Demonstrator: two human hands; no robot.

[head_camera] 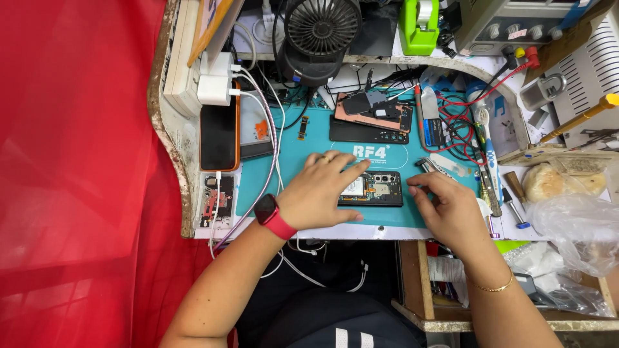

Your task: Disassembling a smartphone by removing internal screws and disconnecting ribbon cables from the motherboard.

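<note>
An opened black smartphone [380,188] lies back-up on the teal work mat [303,151], its circuit board and camera module exposed. My left hand [322,190], with a red smartwatch on the wrist, rests on the phone's left end and presses it down with spread fingers. My right hand [448,206] touches the phone's right end with its fingertips. A pair of metal tweezers [433,166] lies on the mat just above my right hand.
Two more phone bodies [371,122] lie at the mat's far edge. A black phone in an orange case [219,135] and a disassembled phone [216,203] sit at left with white charger cables. A black fan [322,29], green tape dispenser [418,26], screwdrivers and red wires crowd the back and right.
</note>
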